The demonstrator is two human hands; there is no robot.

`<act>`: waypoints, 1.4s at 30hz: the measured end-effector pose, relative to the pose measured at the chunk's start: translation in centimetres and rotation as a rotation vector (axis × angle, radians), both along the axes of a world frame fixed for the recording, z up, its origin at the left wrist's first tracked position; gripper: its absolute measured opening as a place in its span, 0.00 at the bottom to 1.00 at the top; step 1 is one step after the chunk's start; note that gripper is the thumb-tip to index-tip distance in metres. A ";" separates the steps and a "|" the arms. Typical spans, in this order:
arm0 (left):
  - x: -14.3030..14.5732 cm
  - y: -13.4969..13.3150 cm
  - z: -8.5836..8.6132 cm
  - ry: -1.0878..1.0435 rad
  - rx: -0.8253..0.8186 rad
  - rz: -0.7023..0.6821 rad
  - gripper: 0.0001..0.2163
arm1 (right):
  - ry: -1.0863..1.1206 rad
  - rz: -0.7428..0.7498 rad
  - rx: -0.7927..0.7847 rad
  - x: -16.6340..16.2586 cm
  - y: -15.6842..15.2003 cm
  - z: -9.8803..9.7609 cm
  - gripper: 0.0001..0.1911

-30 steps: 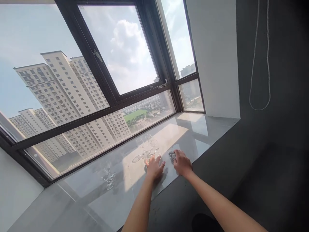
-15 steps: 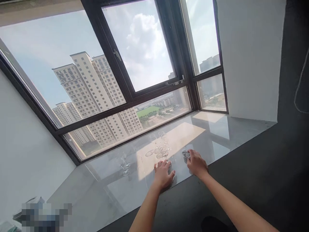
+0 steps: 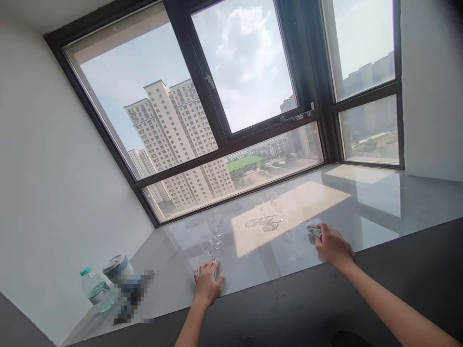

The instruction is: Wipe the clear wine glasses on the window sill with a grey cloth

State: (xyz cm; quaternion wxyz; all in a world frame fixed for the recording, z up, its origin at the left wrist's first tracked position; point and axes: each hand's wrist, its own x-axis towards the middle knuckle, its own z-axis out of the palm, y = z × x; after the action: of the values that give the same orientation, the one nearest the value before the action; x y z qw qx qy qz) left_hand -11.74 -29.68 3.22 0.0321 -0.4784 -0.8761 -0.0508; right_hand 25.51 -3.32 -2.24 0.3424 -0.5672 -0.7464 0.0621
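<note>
My left hand (image 3: 209, 283) is at the front left part of the sill, its fingers curled over the foot of a clear stemmed wine glass (image 3: 207, 245). The foot is mostly hidden by those fingers. Just behind it another wine glass (image 3: 217, 233) stands upright. Farther right, in the sunlit patch, a group of wine glasses (image 3: 273, 205) stands and casts round shadows. My right hand (image 3: 334, 245) grips a bunched grey cloth (image 3: 314, 233) over the front edge of the sill.
A glossy grey window sill (image 3: 267, 262) runs beneath a dark-framed window (image 3: 224, 144). At its left end are a clear bottle with a green cap (image 3: 97, 289), a lidded container (image 3: 117, 267) and a blurred-out patch. White walls (image 3: 83, 144) close both sides.
My left hand has moved left along the sill, taking a wine glass from beside the group to near the single glass. My right hand still holds the cloth. The view has turned left.
</note>
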 end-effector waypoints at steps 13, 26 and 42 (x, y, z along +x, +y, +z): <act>-0.7 3.7 -0.4 -0.022 0.033 -0.010 0.26 | -0.025 -0.040 -0.074 0.0 -0.4 0.5 0.17; -0.8 3.7 -0.7 -0.007 0.121 0.003 0.21 | -0.054 -0.048 -0.062 -0.1 -0.6 1.1 0.15; -1.1 3.9 -0.8 0.000 0.067 -0.002 0.24 | -0.049 -0.045 -0.083 -0.3 -1.0 1.6 0.15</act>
State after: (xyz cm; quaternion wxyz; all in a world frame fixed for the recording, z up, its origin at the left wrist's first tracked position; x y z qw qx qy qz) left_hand -12.80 -25.81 2.44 0.0482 -0.4781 -0.8733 -0.0801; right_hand 25.21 -4.30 -0.69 0.3012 -0.5989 -0.7386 0.0715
